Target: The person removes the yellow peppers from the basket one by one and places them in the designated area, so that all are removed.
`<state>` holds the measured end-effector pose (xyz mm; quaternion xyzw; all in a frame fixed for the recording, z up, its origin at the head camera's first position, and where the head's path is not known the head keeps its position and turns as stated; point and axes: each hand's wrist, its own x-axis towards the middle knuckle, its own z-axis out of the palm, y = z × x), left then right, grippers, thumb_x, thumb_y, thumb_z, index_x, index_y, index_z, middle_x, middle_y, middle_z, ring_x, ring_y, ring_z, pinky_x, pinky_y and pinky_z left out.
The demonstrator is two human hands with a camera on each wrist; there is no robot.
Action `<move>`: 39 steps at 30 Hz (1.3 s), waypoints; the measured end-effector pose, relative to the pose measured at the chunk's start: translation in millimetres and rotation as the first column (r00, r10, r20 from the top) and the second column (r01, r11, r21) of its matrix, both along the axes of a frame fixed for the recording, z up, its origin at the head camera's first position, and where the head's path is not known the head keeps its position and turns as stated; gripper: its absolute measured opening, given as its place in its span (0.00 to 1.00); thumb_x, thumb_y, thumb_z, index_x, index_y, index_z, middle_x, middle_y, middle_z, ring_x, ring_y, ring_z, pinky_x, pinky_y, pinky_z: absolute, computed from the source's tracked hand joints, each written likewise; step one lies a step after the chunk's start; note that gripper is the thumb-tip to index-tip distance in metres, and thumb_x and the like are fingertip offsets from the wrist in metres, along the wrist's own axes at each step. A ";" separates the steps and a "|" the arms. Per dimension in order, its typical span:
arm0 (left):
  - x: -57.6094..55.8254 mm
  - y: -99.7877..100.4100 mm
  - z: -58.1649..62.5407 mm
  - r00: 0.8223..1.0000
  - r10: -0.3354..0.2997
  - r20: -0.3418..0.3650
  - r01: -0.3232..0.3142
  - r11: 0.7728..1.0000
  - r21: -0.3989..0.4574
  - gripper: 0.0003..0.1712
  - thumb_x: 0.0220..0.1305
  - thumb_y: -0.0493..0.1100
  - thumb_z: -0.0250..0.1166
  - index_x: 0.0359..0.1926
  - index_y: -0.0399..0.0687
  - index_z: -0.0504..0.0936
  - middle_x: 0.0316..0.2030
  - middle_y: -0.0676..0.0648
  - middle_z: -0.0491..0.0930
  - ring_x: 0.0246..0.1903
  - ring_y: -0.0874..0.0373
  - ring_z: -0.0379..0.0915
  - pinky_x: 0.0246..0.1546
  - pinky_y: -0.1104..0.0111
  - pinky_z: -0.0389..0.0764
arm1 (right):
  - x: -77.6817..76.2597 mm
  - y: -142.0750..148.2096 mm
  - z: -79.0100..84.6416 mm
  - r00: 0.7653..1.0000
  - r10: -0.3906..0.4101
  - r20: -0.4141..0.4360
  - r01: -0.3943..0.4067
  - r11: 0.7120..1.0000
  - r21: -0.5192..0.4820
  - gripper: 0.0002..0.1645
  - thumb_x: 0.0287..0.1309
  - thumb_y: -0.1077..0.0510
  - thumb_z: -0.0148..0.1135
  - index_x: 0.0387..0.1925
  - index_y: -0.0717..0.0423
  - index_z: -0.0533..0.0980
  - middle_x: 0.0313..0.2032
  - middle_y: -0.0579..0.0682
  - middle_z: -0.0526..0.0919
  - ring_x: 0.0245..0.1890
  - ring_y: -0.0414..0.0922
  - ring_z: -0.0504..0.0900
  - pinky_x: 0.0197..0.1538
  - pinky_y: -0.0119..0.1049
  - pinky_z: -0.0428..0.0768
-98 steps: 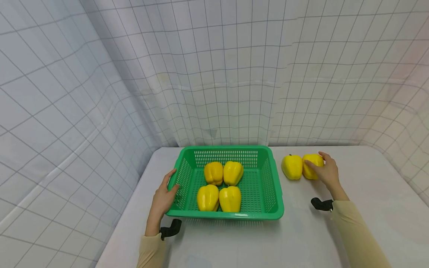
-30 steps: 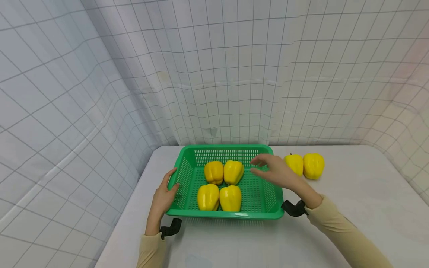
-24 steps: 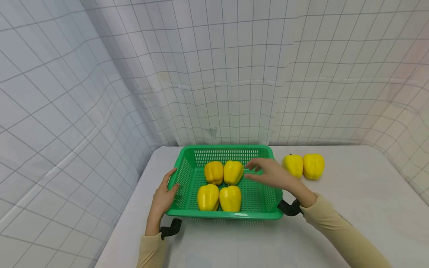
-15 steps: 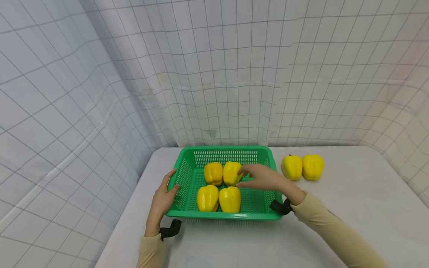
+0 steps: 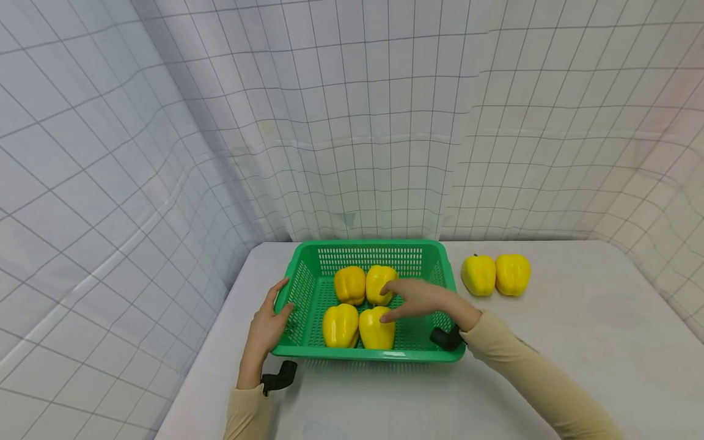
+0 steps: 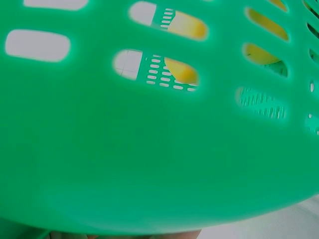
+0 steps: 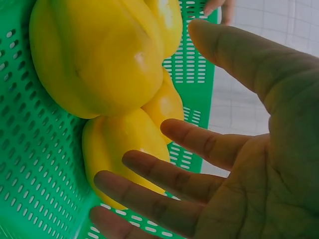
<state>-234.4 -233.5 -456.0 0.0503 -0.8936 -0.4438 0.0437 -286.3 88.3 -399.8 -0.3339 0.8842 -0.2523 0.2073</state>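
My left hand (image 5: 267,324) grips the left rim of a green plastic basket (image 5: 363,353); the left wrist view is mostly filled by the basket's slotted wall (image 6: 124,159). Several yellow bell peppers lie inside in two rows. Above the right-hand pair hovers my right hand (image 5: 419,298), fingers spread and palm free. Its fingertips overlap the rear right bell pepper (image 5: 378,281) and the thumb overlaps the front right bell pepper (image 5: 375,333). In the right wrist view a gap shows between the fingers and the nearest bell pepper (image 7: 94,55).
Two more yellow bell peppers, one (image 5: 478,276) beside the other (image 5: 513,275), stand on the white table (image 5: 577,305) right of the basket. A grid-patterned white curtain (image 5: 374,153) hangs behind and along the sides.
My right hand has let go of the outer bell pepper on the table and moved left over the basket, lowering toward the right-hand peppers. The left hand stays on the rim.
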 end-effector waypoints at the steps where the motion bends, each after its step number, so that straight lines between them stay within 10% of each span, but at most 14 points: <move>1: 0.0 -0.1 -0.1 1.000 0.000 -0.001 0.000 1.000 0.000 0.31 0.71 0.44 0.53 0.72 0.61 0.56 0.21 0.44 0.68 0.14 0.54 0.64 0.16 0.63 0.66 | -0.3 -1.2 -0.3 1.000 -0.001 0.006 0.001 1.000 0.008 0.37 0.56 0.43 0.66 0.59 0.62 0.70 0.56 0.58 0.74 0.56 0.55 0.71 0.57 0.49 0.67; 39: -0.3 -0.1 0.6 1.000 -0.002 0.006 0.002 1.000 0.015 0.32 0.70 0.44 0.54 0.72 0.62 0.56 0.29 0.41 0.74 0.17 0.53 0.67 0.18 0.63 0.67 | -13.5 -21.7 -27.6 0.992 -0.039 0.120 0.022 0.989 0.143 0.42 0.52 0.37 0.66 0.61 0.56 0.68 0.55 0.52 0.74 0.54 0.46 0.72 0.55 0.42 0.69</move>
